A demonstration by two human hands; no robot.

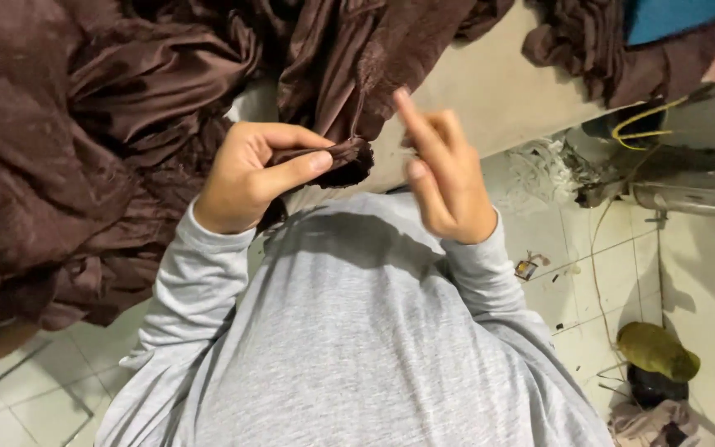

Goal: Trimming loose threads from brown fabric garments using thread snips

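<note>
left hand (246, 178) — pinching a bunched end of brown cloth (337, 161) | cloth's long axis runs up onto the worktop edge (490, 99) | right hand (444, 186) — just beside it, fingers loose, holding nothing

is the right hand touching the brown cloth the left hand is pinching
Apart. The head view shows the right hand raised beside the bunched brown cloth, pale tabletop visible between them; only the left hand grips it.

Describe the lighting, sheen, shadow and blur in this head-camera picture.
Head view: soft light from above puts a satin sheen on the folds of the dark brown shiny fabric; the left hand pinching a fabric edge looks sharp; the right hand has slightly smeared raised fingers; the grey long-sleeved shirt carries a shadow under the hands; straight edges bow towards the corners.
</note>
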